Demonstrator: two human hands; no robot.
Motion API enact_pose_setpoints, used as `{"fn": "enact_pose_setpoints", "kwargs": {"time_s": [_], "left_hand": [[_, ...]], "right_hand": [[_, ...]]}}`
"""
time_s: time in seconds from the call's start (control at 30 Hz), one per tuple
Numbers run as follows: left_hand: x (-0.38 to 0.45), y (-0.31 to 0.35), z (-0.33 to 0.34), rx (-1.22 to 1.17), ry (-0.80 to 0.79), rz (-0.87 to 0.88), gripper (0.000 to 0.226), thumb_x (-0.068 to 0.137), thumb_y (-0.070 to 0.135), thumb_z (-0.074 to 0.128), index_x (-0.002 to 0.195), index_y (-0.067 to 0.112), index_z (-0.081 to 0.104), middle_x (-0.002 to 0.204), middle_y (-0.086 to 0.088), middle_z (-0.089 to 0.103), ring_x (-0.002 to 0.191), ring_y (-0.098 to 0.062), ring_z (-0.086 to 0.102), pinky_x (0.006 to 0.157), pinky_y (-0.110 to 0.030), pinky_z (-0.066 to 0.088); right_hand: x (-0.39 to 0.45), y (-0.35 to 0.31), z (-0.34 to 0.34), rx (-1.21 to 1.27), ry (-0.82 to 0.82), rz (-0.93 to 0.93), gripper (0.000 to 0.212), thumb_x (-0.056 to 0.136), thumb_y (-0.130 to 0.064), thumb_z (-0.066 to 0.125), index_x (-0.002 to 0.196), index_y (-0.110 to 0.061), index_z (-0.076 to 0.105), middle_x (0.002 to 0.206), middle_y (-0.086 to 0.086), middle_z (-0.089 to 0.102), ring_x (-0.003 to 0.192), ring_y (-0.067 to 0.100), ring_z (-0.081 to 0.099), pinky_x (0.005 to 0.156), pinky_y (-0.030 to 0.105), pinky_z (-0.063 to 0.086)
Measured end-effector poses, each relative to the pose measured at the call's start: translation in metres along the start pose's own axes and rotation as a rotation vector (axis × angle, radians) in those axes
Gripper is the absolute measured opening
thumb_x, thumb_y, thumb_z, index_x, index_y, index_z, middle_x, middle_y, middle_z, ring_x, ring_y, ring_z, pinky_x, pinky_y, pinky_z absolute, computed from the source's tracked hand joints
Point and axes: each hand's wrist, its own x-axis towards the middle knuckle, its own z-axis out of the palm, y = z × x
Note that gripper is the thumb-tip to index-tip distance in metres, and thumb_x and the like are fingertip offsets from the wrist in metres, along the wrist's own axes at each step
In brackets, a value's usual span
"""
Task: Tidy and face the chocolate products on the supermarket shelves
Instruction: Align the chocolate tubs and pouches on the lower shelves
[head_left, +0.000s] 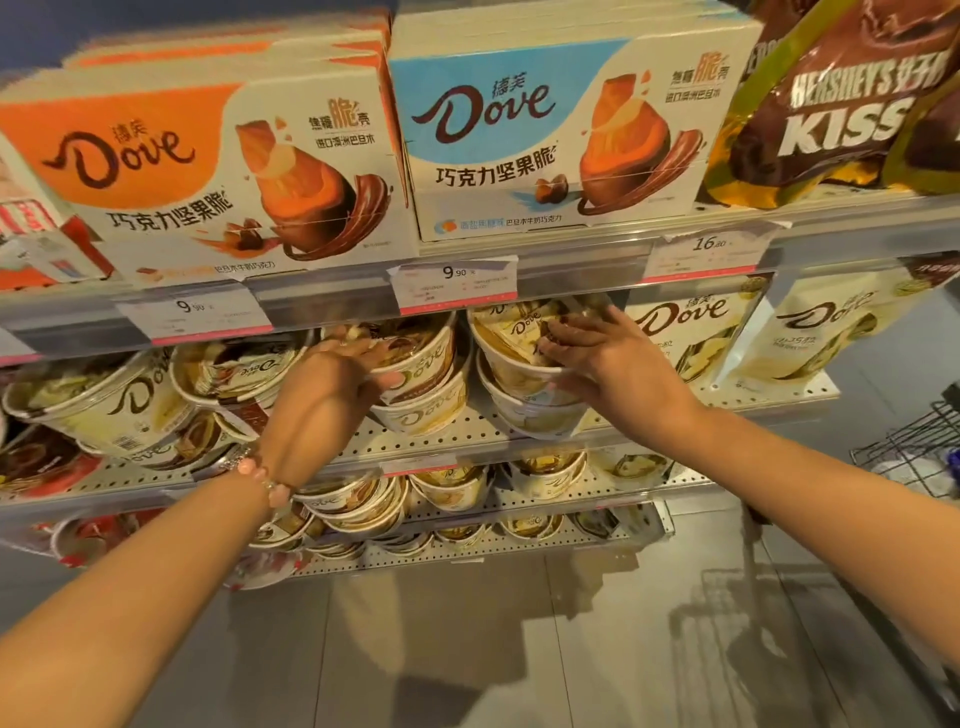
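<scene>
Gripping a Dove tub each, both hands work on the middle shelf. The left hand curls its fingers over the rim of the top tub in a stack of two, thumb under the lip at the front. The right hand wraps the upper tub of the neighbouring stack, fingers spread over its film lid and thumb against the side wall; that tub sits tilted toward the aisle. Both grasps look loose rather than clamped.

These tubs are probably light, thin-walled plastic with a soft film lid, so they would dent under a hard squeeze and slide easily on one another. The stiff rim seems the safest place to hold and turn them until the logo faces out.

Left of the hands, more Dove tubs lie tipped on their sides, not yet faced. Right of them stand white Dove pouches. On the shelf above sit an orange Dove box, a blue Dove box and a Hershey's Kisses bag, with price tags along the edge. Lower shelves hold further tubs, and a wire basket shows at far right.
</scene>
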Motion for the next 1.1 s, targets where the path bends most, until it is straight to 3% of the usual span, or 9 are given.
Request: {"fn": "enact_pose_setpoints", "kwargs": {"time_s": [0.1, 0.23, 0.4, 0.47, 0.53, 0.63, 0.77, 0.97, 1.1], "left_hand": [[0.005, -0.003, -0.006, -0.067, -0.076, 0.006, 0.035, 0.089, 0.009, 0.058, 0.123, 0.002, 0.058, 0.136, -0.014, 0.049, 0.135, -0.029, 0.034, 0.112, -0.037, 0.025], [0.004, -0.011, -0.009, -0.107, -0.078, 0.141, 0.032, 0.087, 0.004, 0.059, 0.119, 0.001, 0.06, 0.128, -0.016, 0.056, 0.127, -0.029, 0.046, 0.109, -0.047, 0.033], [0.004, -0.003, -0.017, -0.076, -0.027, 0.03, 0.038, 0.083, 0.016, 0.067, 0.12, 0.009, 0.061, 0.125, -0.007, 0.06, 0.12, -0.012, 0.052, 0.103, -0.02, 0.032], [0.007, 0.008, -0.021, -0.012, -0.115, -0.112, 0.048, 0.083, 0.037, 0.064, 0.125, 0.016, 0.057, 0.126, -0.001, 0.059, 0.114, -0.015, 0.057, 0.097, -0.025, 0.042], [0.014, 0.023, -0.02, 0.091, -0.133, -0.106, 0.061, 0.079, 0.051, 0.062, 0.127, 0.014, 0.051, 0.128, -0.007, 0.055, 0.114, -0.022, 0.053, 0.095, -0.031, 0.042], [0.023, 0.035, -0.011, 0.069, -0.14, -0.097, 0.08, 0.077, 0.05, 0.066, 0.141, 0.017, 0.031, 0.144, -0.009, 0.039, 0.128, -0.028, 0.04, 0.102, -0.033, 0.035], [0.03, 0.035, -0.006, 0.094, -0.211, -0.118, 0.061, 0.087, 0.041, 0.059, 0.141, 0.022, 0.037, 0.144, -0.007, 0.041, 0.129, -0.028, 0.04, 0.103, -0.035, 0.034], [0.023, 0.028, -0.022, -0.068, -0.235, -0.045, 0.056, 0.089, 0.027, 0.06, 0.14, 0.02, 0.038, 0.144, -0.005, 0.042, 0.126, -0.022, 0.044, 0.1, -0.026, 0.033], [0.023, 0.031, -0.021, -0.084, -0.237, -0.055, 0.056, 0.088, 0.02, 0.061, 0.139, 0.015, 0.039, 0.144, -0.008, 0.041, 0.127, -0.025, 0.043, 0.103, -0.029, 0.033]], "right_hand": [[0.001, 0.009, -0.005, 0.095, -0.066, -0.023, 0.039, 0.079, -0.014, 0.07, 0.117, -0.014, 0.064, 0.129, 0.011, 0.057, 0.127, 0.032, 0.047, 0.109, 0.057, 0.023], [-0.001, 0.022, -0.016, 0.217, -0.149, -0.043, 0.039, 0.081, -0.006, 0.066, 0.12, -0.013, 0.063, 0.135, 0.008, 0.052, 0.133, 0.028, 0.039, 0.112, 0.049, 0.014], [0.004, 0.019, -0.031, 0.195, -0.221, -0.026, 0.041, 0.081, -0.006, 0.066, 0.12, -0.018, 0.062, 0.133, 0.004, 0.055, 0.13, 0.024, 0.044, 0.108, 0.036, 0.024], [0.007, 0.009, -0.04, 0.073, -0.236, -0.014, 0.041, 0.081, -0.023, 0.067, 0.121, -0.022, 0.061, 0.124, 0.002, 0.062, 0.118, 0.023, 0.054, 0.1, 0.031, 0.035], [0.011, -0.009, -0.041, -0.161, -0.235, 0.016, 0.055, 0.078, -0.049, 0.062, 0.124, -0.021, 0.056, 0.114, 0.004, 0.066, 0.106, 0.025, 0.06, 0.095, 0.032, 0.04], [0.019, -0.029, -0.027, -0.271, -0.225, 0.085, 0.079, 0.073, -0.062, 0.061, 0.13, -0.009, 0.041, 0.124, 0.011, 0.056, 0.114, 0.03, 0.054, 0.102, 0.04, 0.038], [0.023, -0.029, -0.016, -0.261, -0.243, 0.085, 0.069, 0.09, -0.049, 0.048, 0.146, -0.017, 0.023, 0.146, 0.01, 0.037, 0.134, 0.027, 0.036, 0.108, 0.041, 0.029], [0.023, -0.012, -0.024, -0.242, -0.354, 0.005, 0.057, 0.097, -0.028, 0.043, 0.148, -0.024, 0.019, 0.155, 0.001, 0.019, 0.139, 0.017, 0.029, 0.11, 0.029, 0.027], [0.02, -0.016, -0.027, -0.23, -0.304, 0.027, 0.054, 0.09, -0.013, 0.047, 0.142, -0.015, 0.031, 0.138, 0.007, 0.048, 0.121, 0.024, 0.051, 0.094, 0.032, 0.043]]}}
